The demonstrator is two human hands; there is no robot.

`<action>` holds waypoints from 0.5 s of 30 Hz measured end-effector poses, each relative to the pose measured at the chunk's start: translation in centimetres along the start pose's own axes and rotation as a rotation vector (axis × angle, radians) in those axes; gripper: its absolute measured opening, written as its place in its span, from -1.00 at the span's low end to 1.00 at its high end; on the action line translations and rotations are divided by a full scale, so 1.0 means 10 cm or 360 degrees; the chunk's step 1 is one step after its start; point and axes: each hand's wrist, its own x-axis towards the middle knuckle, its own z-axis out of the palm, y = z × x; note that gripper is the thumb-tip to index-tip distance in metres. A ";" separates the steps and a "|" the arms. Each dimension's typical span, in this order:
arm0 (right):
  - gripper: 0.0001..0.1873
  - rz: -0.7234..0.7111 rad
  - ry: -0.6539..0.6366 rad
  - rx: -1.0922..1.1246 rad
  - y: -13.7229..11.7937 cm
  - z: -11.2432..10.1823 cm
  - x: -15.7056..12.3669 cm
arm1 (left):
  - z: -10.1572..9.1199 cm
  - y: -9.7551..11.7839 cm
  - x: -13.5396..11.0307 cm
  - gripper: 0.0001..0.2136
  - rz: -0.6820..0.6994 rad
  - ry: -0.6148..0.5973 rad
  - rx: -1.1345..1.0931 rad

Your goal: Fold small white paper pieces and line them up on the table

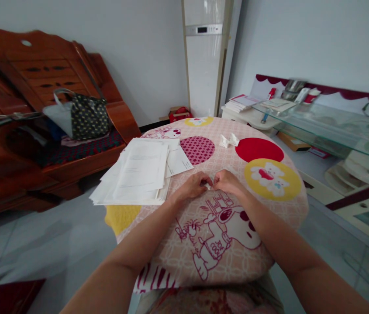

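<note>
My left hand (193,186) and my right hand (227,181) rest together in the middle of a round table covered with a pink cartoon-print cloth (263,213). Both hands have their fingers curled in, and the fingertips meet in a pinch. Between them shows a tiny pale thing, too small to name. A stack of white printed papers (140,172) lies just left of my left hand, reaching the table's left edge. A crumpled white tissue (229,140) sits further back on the cloth, well apart from both hands.
A wooden bench (23,109) with a dotted handbag (84,114) stands to the left. A tall white air-conditioner unit (204,56) stands at the back wall. On the right, a glass shelf (328,120) carries books, bottles and cups.
</note>
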 end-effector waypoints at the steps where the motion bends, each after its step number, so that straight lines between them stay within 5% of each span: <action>1: -0.90 0.0005 -0.0005 0.0009 0.00 0.00 0.00 | -0.01 -0.03 -0.01 -0.67 0.0030 -0.0023 -0.0019; 9: -0.87 -0.0025 -0.0018 0.0065 0.01 0.00 -0.02 | -0.16 -0.26 -0.01 -0.45 0.0166 -0.0268 -0.0508; 15: -0.87 -0.0064 -0.0009 0.0094 0.02 0.01 -0.03 | -0.01 -0.08 0.01 -0.70 -0.0122 0.0077 -0.0069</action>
